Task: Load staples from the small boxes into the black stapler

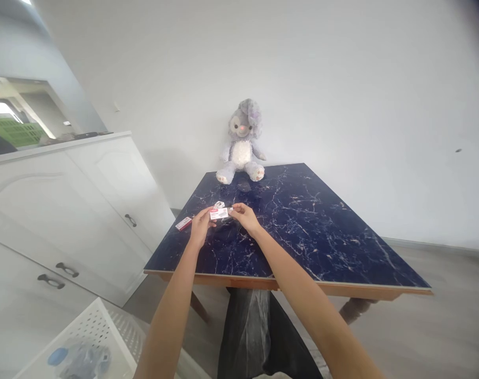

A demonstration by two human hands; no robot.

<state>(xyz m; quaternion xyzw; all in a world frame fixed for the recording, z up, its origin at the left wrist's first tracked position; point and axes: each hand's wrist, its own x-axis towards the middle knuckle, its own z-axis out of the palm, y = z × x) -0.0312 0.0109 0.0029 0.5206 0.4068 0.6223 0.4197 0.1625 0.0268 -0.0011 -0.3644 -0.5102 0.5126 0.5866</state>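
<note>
Both hands met at frame centre, over the near-left part of the dark marble table (302, 231). Small white box (219, 213) w/ red label sat between them, long axis running left-right across the frame, approx level. Left hand (201, 225) was clamped on its left end, thumb & fingers closed on it. Right hand (244, 216) pinched the right end, fingertips (232, 210) together on the box. Neither hand was nearer, box touched both. It looked held just off the tabletop, but clearance couldn't be told. Second small box (219, 204) lay on the table just above the held one in frame, apart from the hands. Red-white box (183, 223) lay left of the left hand, nr the table's left edge. Plush bunny (241, 142) sat at the far edge, upper centre. White cabinet (85, 200) at left, perforated basket (93, 337) lower left, black bag (251, 326) under the table.
</note>
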